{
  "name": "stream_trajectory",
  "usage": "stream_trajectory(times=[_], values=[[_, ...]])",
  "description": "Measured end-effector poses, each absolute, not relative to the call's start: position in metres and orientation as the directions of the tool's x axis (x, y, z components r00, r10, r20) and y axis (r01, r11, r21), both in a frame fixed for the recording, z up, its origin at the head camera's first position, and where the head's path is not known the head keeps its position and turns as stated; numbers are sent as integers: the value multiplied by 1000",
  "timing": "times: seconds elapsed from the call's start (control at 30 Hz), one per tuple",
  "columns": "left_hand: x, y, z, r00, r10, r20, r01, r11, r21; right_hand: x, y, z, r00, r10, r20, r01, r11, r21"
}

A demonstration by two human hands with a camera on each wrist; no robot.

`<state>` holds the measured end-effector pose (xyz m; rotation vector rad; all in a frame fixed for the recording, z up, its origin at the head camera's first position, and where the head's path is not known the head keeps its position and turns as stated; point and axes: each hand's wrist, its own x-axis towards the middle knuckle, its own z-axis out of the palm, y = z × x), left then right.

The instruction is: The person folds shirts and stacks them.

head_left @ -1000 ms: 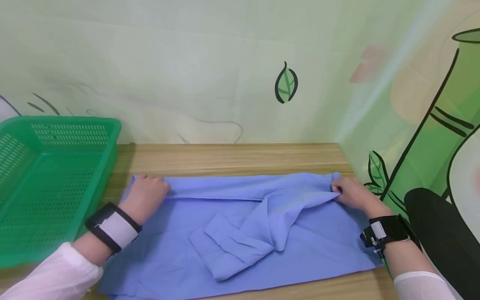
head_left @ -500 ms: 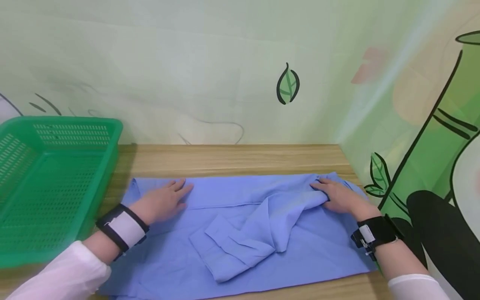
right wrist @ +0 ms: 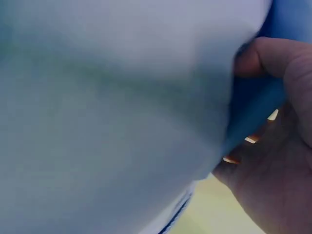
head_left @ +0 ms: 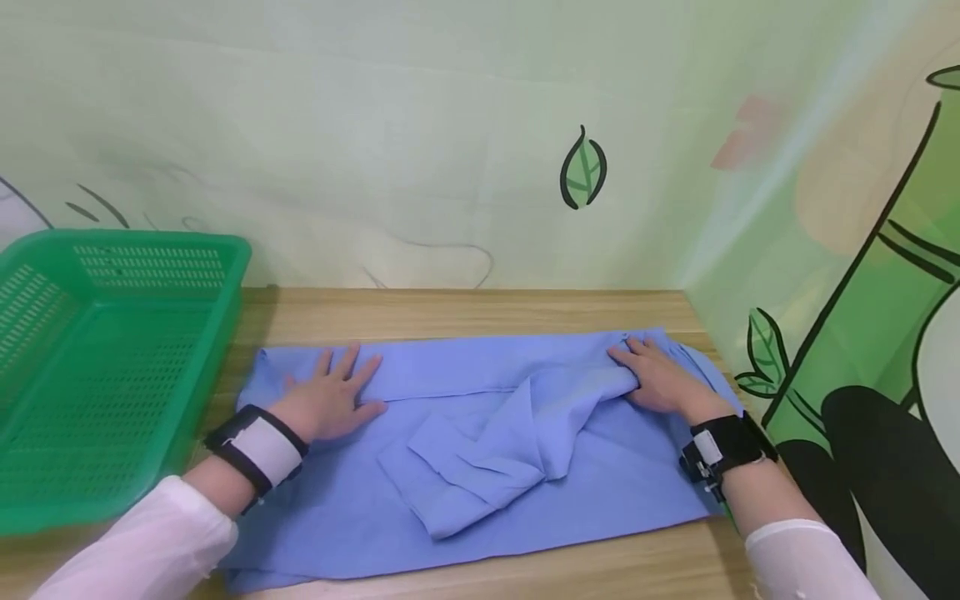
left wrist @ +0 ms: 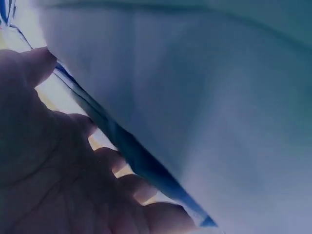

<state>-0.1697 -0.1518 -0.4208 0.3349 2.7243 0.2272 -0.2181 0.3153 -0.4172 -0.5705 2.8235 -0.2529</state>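
A blue shirt (head_left: 450,450) lies folded into a wide band on the wooden table. One sleeve is turned in over its middle, with the cuff (head_left: 468,492) pointing to the front left. My left hand (head_left: 327,400) rests on the far left part of the shirt, fingers spread. At the far right, my right hand (head_left: 660,379) lies on the cloth beside the bunched top of the sleeve, its fingers extended. Blurred pale fabric fills much of both wrist views, next to the left palm (left wrist: 53,170) and the right thumb (right wrist: 268,56).
A green plastic basket (head_left: 232,317) stands at the left, close to my left forearm. Bare wooden tabletop (head_left: 465,310) runs behind the shirt to a printed wall cloth (head_left: 420,150). Black printed shapes (head_left: 877,467) lie beyond the right forearm.
Both hands have let go of the shirt's far edge and now lie on it with fingers extended. The left fingers have spread. The shirt's near edge sits slightly farther back.
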Motion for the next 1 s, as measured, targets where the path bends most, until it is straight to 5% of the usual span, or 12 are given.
stream_trajectory(times=[0.13,0.27,0.37,0.5,0.73,0.87,1.0], values=[[-162,-141,-420,-889,433,-151,403,895,193,-216,314,-411,-872,-476,-116,-440,864,-245],[-143,-121,-418,-745,665,-49,619,717,321,-212,316,-404,-864,-494,-95,-449,842,-299],[-133,-108,-419,-674,733,-87,648,644,408,-210,319,-403,-873,-476,-107,-423,847,-321],[-132,-104,-419,-653,757,-7,684,593,425,-208,326,-404,-875,-476,-89,-430,848,-311],[-138,-132,-392,-772,631,75,541,591,599,-211,346,-403,-939,-341,-53,-308,896,-319],[-139,-159,-371,-897,432,92,406,724,558,-216,357,-402,-961,-275,-40,-235,880,-413],[-141,-177,-362,-952,262,160,307,841,446,-222,362,-403,-965,-259,-40,-198,822,-535]])
